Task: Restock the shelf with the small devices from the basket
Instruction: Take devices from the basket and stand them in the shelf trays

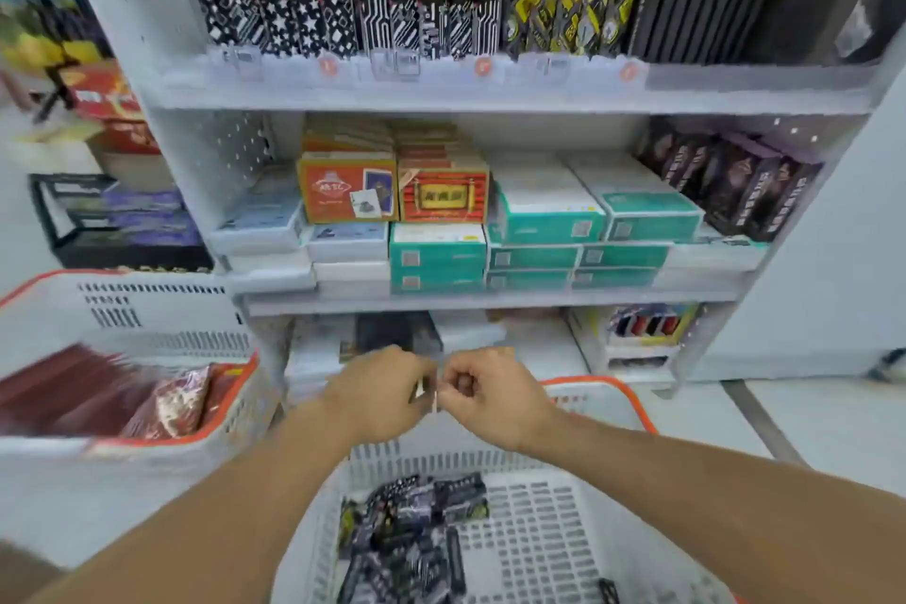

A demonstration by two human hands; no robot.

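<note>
The left hand (380, 390) and right hand (483, 395) meet knuckle to knuckle in front of the lowest shelf level, both with fingers curled. Between them they pinch something small and pale (433, 395); it is too blurred to say what it is. The hands hover above the far rim of the basket (564, 520), a white slotted one with an orange handle.

The small devices (414, 540), dark with black-and-white patterns, lie in a loose heap on the basket floor, below the forearms and nearer the person than the hands, well apart from the fingers. One more dark piece (608, 590) lies alone near the bottom edge.

Beyond the hands stands the shelf (490, 101). Its top level holds a row of upright patterned devices (343, 20), its middle level stacked teal boxes (544, 221). A second basket (147, 309) holding red packs sits at the left.
</note>
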